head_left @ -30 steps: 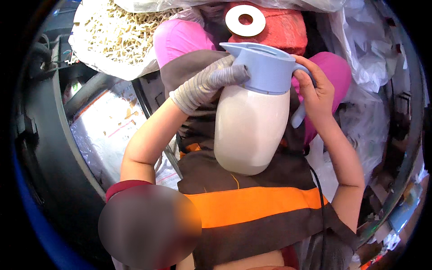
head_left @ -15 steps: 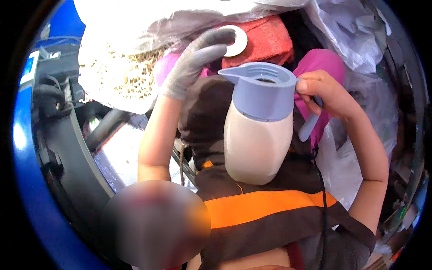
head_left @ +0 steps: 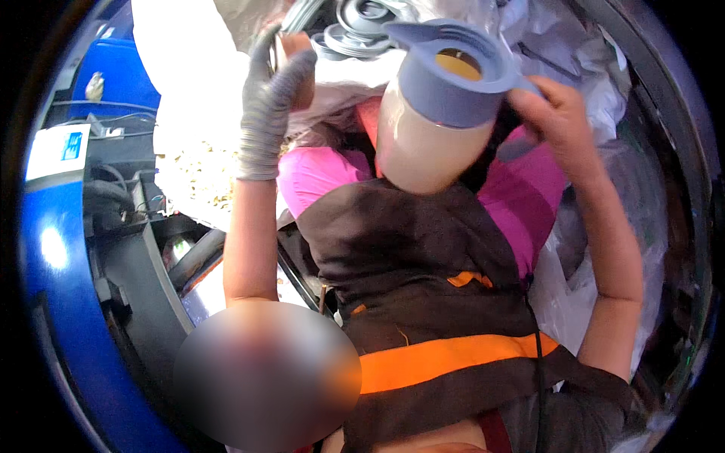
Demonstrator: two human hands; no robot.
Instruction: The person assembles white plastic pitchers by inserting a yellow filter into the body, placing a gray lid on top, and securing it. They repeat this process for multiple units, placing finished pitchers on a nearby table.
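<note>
In my right hand (head_left: pixel 563 121) is the grey-blue handle of a jug (head_left: pixel 434 147). The jug has a cream body and a grey-blue spouted collar, and its spout points left. Through its round top opening an orange-yellow inside shows. It hangs over my lap, slightly tilted. My left hand (head_left: pixel 264 121), in a grey knitted glove, is raised at the upper left. Its thumb and fingers close on a blurred tan piece (head_left: pixel 302 79), whose kind I cannot make out.
Grey rings and round plastic parts (head_left: pixel 362 34) lie at the far side on white plastic sheeting (head_left: pixel 340 83). Left of my knees is a white sack (head_left: pixel 200 170) with pale bits. Blue-and-black equipment (head_left: pixel 57 241) stands left; clear plastic (head_left: pixel 596 226) lies right.
The jug has gone up and away from my body. My left hand has moved left with its piece, which looked like a pale ring before. The grey parts have come into view.
</note>
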